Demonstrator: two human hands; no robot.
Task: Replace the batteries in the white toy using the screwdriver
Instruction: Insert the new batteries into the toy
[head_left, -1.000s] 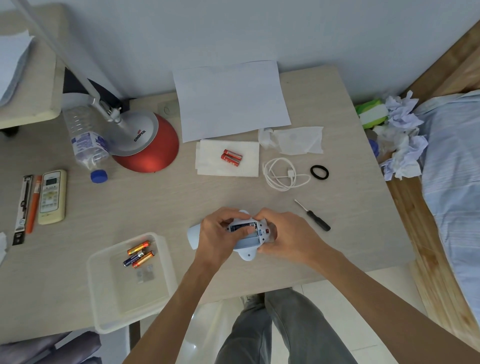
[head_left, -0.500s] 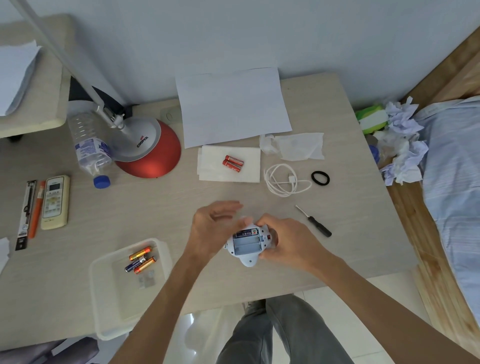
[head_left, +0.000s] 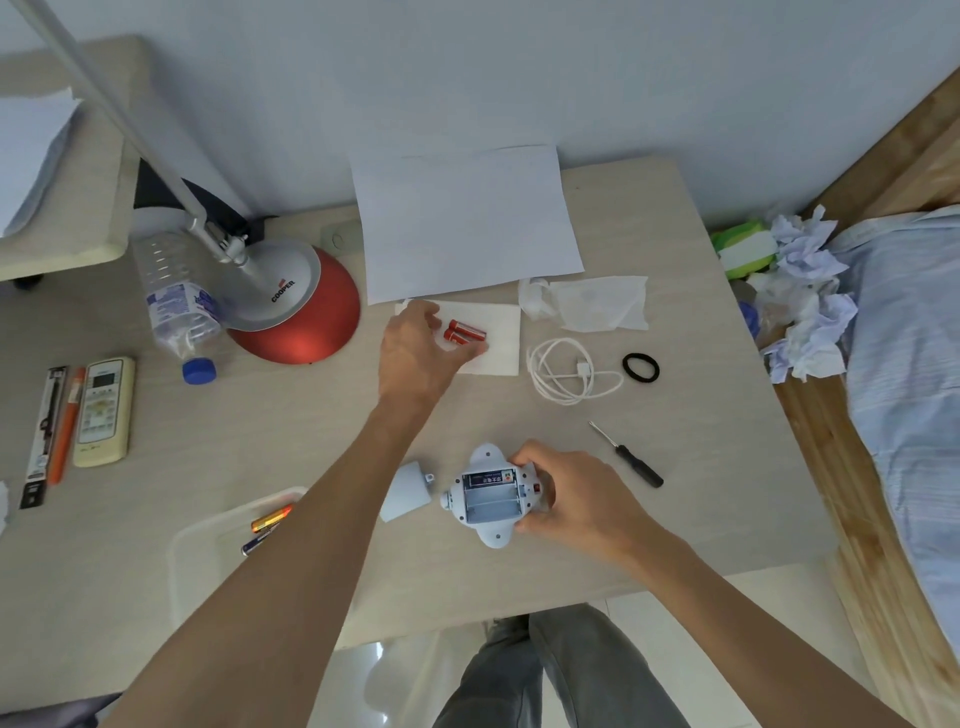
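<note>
- Left hand (head_left: 421, 358): stretched out over the white napkin (head_left: 501, 343) at the middle of the table (head_left: 717, 457). Its fingers are spread, with the thumb on the far side and the other fingers on the near side of the two red batteries (head_left: 466, 332). Whether any finger touches them cannot be told.
- Red batteries: side by side on the napkin, just below the sheet of paper (head_left: 462, 218).
- Right hand (head_left: 571, 499): fingers curled round the right side of the white toy (head_left: 488, 501), gripping it near the front edge of the table.
- White toy: underside up, with the open battery compartment facing the camera. A printed strip lies along the compartment's far side, too small to identify.
- Compartment cover (head_left: 408, 491): on the table just left of the toy, apart from it.
- Screwdriver (head_left: 628, 457): black-handled, flat on the table just right of the right hand, touched by neither hand.
- Clear tray (head_left: 179, 540): at the front left, partly hidden by the left forearm, holding several loose batteries (head_left: 270, 519).
- Coiled white cable (head_left: 566, 371) and black hair tie (head_left: 640, 367): beside the napkin on its right.
- Red-based lamp (head_left: 296, 306), plastic bottle (head_left: 176, 306) and remote control (head_left: 104, 410): at the left of the table.
</note>
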